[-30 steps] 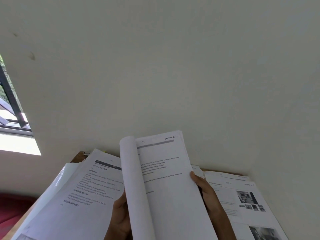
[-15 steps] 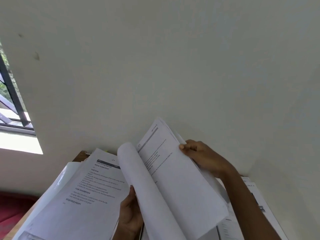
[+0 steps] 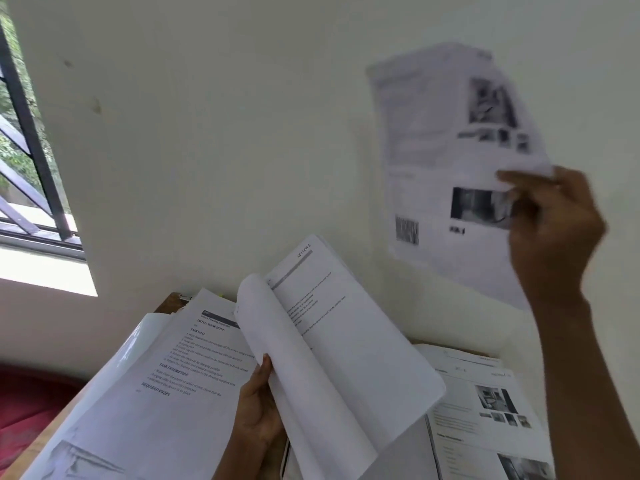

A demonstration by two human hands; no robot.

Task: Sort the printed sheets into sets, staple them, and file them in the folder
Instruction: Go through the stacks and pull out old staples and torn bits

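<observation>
From the head view, the right hand [image 3: 554, 230] holds a loose sheet [image 3: 446, 150] up high in front of the wall [image 3: 242, 133], thumb and curled fingers pinching its right edge. The sheet is motion-blurred. Its photos, a dark block like a barcode and grey text lines can be made out but not read.

Lower down, the left hand [image 3: 258, 407] grips a bundle of sheets [image 3: 346, 368] from below, its thumb lying up along the fold. One page curls over to the left in a roll, and the open page is headed "SECTION 2". This bundle covers the middle of the desk and hides what lies under it.

To its left lies a text sheet [image 3: 173, 372] with the headings "TASK GOAL" and "TASK DESCRIPTION". It lies over a glossy white cover [image 3: 138, 344]; whether that is the folder cannot be told. To the right, flat on the desk, lies a stack of photo pages [image 3: 485, 410], partly crossed by the right forearm.

Paper covers nearly all of the wooden desk [image 3: 169, 301]; bare wood shows only at the far left corner and along the left edge. The desk stands against a plain pale wall that turns a corner at the far right.

A window [image 3: 31, 150] with dark bars is at the left, greenery behind it and a bright sill below. Something red [image 3: 31, 400] sits past the desk's left edge, lower down. The space above the papers, between the two hands, is open.
</observation>
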